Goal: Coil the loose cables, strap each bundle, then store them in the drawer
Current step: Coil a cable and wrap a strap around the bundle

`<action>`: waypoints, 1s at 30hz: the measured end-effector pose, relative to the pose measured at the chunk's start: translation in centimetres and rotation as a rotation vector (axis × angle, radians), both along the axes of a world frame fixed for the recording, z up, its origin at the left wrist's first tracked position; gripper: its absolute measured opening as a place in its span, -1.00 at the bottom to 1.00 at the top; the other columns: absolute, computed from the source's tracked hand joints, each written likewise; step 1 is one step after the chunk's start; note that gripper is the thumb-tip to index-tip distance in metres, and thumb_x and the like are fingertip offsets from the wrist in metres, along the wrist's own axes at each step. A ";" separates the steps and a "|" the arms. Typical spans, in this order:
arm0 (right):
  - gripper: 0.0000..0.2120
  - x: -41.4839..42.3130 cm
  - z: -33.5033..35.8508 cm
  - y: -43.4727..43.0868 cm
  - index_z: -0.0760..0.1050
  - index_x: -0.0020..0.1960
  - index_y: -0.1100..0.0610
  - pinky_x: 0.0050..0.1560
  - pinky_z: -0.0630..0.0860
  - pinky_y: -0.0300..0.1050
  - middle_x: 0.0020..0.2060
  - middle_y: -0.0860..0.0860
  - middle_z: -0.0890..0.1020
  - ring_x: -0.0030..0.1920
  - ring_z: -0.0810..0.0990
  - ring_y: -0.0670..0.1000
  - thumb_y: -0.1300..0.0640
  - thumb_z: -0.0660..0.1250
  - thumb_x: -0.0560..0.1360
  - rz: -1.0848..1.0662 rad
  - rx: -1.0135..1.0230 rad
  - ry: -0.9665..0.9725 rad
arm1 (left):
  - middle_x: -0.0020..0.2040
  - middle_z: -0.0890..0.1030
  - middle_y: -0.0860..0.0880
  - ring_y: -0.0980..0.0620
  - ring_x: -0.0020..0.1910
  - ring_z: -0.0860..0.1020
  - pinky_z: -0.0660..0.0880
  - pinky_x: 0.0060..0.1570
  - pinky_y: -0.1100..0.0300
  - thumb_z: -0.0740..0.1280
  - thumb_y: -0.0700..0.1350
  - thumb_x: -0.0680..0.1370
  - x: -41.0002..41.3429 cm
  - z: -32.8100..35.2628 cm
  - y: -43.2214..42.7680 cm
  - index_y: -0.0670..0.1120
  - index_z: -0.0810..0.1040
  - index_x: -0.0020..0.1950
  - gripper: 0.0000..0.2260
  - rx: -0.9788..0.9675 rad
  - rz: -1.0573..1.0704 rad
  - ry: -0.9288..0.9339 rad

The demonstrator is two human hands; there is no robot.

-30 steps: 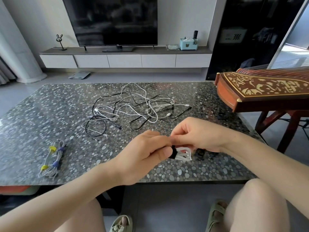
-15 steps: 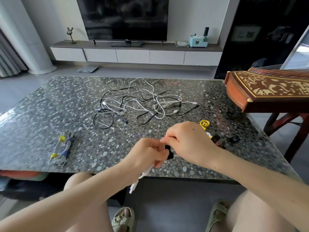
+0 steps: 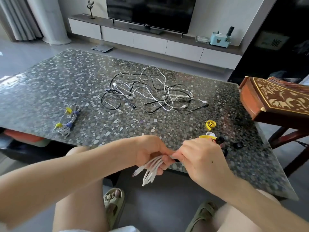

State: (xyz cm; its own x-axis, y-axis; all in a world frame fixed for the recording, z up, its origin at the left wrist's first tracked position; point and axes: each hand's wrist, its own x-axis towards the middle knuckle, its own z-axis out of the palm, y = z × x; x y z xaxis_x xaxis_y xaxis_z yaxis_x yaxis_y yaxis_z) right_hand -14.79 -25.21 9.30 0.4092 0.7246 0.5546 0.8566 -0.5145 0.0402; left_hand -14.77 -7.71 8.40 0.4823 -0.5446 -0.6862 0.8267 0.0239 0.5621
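Just below centre, our left hand (image 3: 150,152) grips a folded white cable bundle (image 3: 151,170), loops fanning downward; our right hand (image 3: 203,159) pinches a small black strap (image 3: 175,160) against it.

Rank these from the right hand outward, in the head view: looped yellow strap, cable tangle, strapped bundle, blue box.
From the right hand:
1. looped yellow strap, just ahead.
2. cable tangle, ahead-left, mid-table.
3. strapped bundle, far left.
4. blue box, across the room.
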 end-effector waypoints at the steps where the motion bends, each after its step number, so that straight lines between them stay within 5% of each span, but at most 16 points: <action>1: -0.62 -0.2 -0.3 -0.3 0.48 -0.42 0.16 -0.46 0.30 -0.11 -0.51 0.00 0.44 -0.49 0.42 0.06 0.04 0.21 0.53 -0.002 -0.028 -0.044 | -0.55 0.34 0.01 0.11 -0.54 0.25 0.21 -0.39 0.29 0.14 -0.20 0.54 -0.1 -0.4 -0.2 -0.15 0.59 -0.39 -0.64 -0.009 -0.029 0.007; 4: -0.65 -0.8 -1.3 -1.2 0.50 -0.35 0.13 -0.34 0.22 -0.09 -0.44 0.00 0.41 -0.43 0.39 0.06 0.02 0.20 0.55 -0.003 -0.150 -0.164 | -0.58 0.32 0.03 0.11 -0.54 0.23 0.17 -0.33 0.28 0.06 -0.17 0.60 -0.2 -1.5 -0.7 -0.14 0.57 -0.46 -0.52 -0.003 -0.049 0.039; 7: -0.69 -1.3 -2.1 -1.6 0.58 -0.15 0.15 -0.19 0.25 -0.05 -0.34 0.00 0.43 -0.31 0.41 0.06 -0.07 0.25 0.52 -0.088 -0.253 -0.282 | -0.59 0.31 0.00 0.09 -0.57 0.24 0.21 -0.37 0.27 0.04 -0.21 0.59 -0.2 -2.2 -0.8 -0.17 0.46 -0.41 -0.60 -0.034 -0.005 0.042; 12: -0.85 -1.2 -2.8 -1.3 0.61 -0.17 0.18 0.17 0.42 0.15 -0.11 0.04 0.65 -0.02 0.60 0.10 0.10 0.49 0.42 -0.105 -0.142 -0.344 | -0.56 0.34 0.03 0.10 -0.54 0.28 0.24 -0.33 0.26 0.03 -0.20 0.56 0.1 -2.1 -0.7 -0.16 0.42 -0.30 -0.71 -0.129 -0.180 -0.032; 14: -0.80 -0.7 -2.8 -1.5 0.62 -0.18 0.22 0.14 0.50 0.10 -0.18 0.04 0.66 -0.15 0.64 0.05 0.08 0.42 0.47 -0.049 -0.074 -0.180 | -0.46 0.51 -0.01 0.07 -0.49 0.41 0.35 -0.32 0.25 0.05 -0.12 0.58 1.0 -1.8 0.1 -0.16 0.56 -0.27 -0.64 -0.190 -0.255 -0.050; 17: -0.69 -0.4 -2.2 -1.5 0.61 -0.09 0.21 -0.07 0.51 -0.12 -0.20 0.00 0.64 -0.19 0.58 -0.05 -0.04 0.29 0.50 -0.006 0.175 0.464 | -0.13 0.69 -0.09 0.01 -0.24 0.64 0.51 -0.18 0.22 -0.06 0.01 0.60 2.8 -1.6 2.0 -0.15 0.66 -0.04 -0.49 -0.287 -0.373 -0.095; 20: -0.87 0.0 -2.7 -1.4 0.61 -0.07 0.08 -0.15 0.49 -0.11 -0.26 -0.03 0.64 -0.21 0.56 -0.04 0.04 0.33 0.53 -0.102 0.307 0.937 | -0.08 0.69 -0.08 -0.03 -0.12 0.67 0.55 -0.11 0.21 -0.01 0.00 0.58 3.3 -2.5 3.2 -0.15 0.67 0.00 -0.53 -0.260 -0.340 -0.195; 23: -0.81 0.7 -3.9 -1.3 0.61 -0.16 0.12 -0.23 0.47 -0.25 -0.39 0.03 0.63 -0.35 0.55 -0.08 0.11 0.29 0.56 -0.229 0.480 1.174 | 0.03 0.68 -0.13 -0.10 0.02 0.64 0.50 0.14 0.03 0.26 -0.08 0.44 3.4 -4.7 2.8 -0.17 0.62 0.09 -0.70 0.033 -0.055 -0.441; 25: -0.74 0.8 -4.8 -0.6 0.58 -0.22 0.20 -0.33 0.39 -0.41 -0.46 0.01 0.57 -0.44 0.51 -0.19 0.16 0.25 0.59 -0.284 0.604 1.286 | 0.19 0.61 -0.11 -0.11 0.20 0.56 0.43 0.26 -0.02 0.33 -0.12 0.38 3.2 -5.7 1.8 -0.16 0.51 0.24 -0.57 0.042 0.077 -0.587; 27: -0.71 0.9 -5.9 0.2 0.56 -0.27 0.19 -0.37 0.39 -0.42 -0.47 -0.04 0.56 -0.49 0.49 -0.19 0.19 0.23 0.60 -0.322 0.731 1.383 | 0.22 0.60 -0.09 -0.08 0.23 0.54 0.45 0.24 0.03 0.40 -0.11 0.38 3.3 -5.8 -0.1 -0.12 0.47 0.27 -0.54 -0.064 0.136 -0.651; 30: -0.70 0.9 -7.4 1.1 0.52 -0.28 0.15 -0.27 0.55 -0.19 -0.47 -0.08 0.55 -0.45 0.51 -0.08 0.16 0.21 0.61 -0.403 0.853 1.455 | 0.06 0.67 -0.05 0.02 0.08 0.61 0.52 0.03 0.16 0.38 -0.08 0.49 3.9 -6.0 -2.9 -0.12 0.54 0.12 -0.76 0.034 0.254 -0.737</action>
State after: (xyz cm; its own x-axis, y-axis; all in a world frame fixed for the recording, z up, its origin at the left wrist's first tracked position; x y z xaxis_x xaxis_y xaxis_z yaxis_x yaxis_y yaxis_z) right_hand -13.88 -24.10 1.86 0.9479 0.1829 -0.2607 -0.2349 -0.1513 -0.9602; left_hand -10.91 -10.63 2.37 0.9272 -0.3412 -0.1546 0.2114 0.1356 0.9680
